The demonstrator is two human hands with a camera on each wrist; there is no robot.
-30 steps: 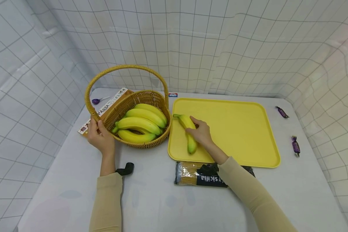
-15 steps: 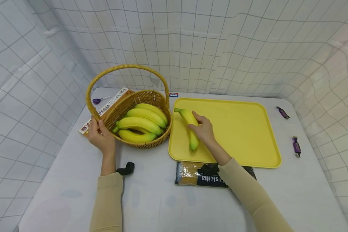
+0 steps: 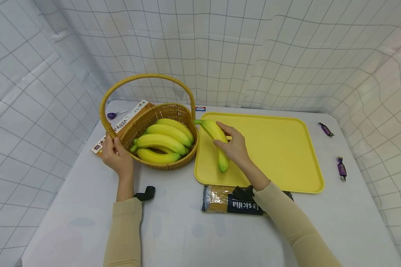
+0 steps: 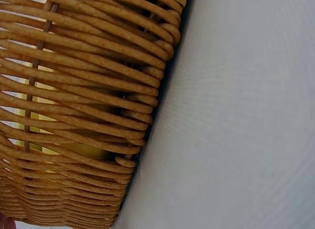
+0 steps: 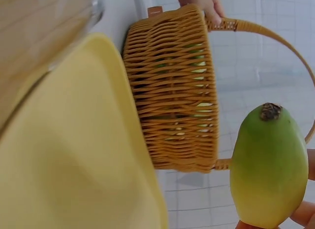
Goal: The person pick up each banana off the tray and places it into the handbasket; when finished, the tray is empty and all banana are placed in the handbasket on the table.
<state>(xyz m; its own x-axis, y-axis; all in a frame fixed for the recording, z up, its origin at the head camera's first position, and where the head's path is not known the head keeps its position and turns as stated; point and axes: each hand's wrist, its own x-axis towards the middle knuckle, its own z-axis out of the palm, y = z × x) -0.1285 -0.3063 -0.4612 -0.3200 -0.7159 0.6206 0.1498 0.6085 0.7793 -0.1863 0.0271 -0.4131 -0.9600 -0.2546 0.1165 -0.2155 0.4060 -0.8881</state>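
Observation:
My left hand [image 3: 118, 155] pinches the wicker basket [image 3: 167, 165] where its handle joins the left rim. Several yellow bananas [image 3: 160, 142] with green tips lie inside it. Over the left part of the yellow tray [image 3: 274, 148], my right hand [image 3: 235, 146] grips a single banana [image 3: 214, 131] between thumb and fingers. Its stem points at the basket's right rim. In the right wrist view the green end of this banana [image 5: 268, 165] is near the camera, raised off the tray. The left wrist view is mostly the basket's woven side [image 4: 74, 91].
A pasta box [image 3: 127, 120] lies partly behind the basket, with a purple lollipop [image 3: 111, 115] beside it. A spaghetti packet [image 3: 220, 200] lies along the tray's front edge, partly under my right forearm. A black pipe-shaped object [image 3: 148, 193] is near my left wrist. Purple wrapped candies [image 3: 341, 168] lie at right.
My right hand has lifted the banana up off the tray, its stem moving left toward the basket's rim. My left hand has stayed on the basket.

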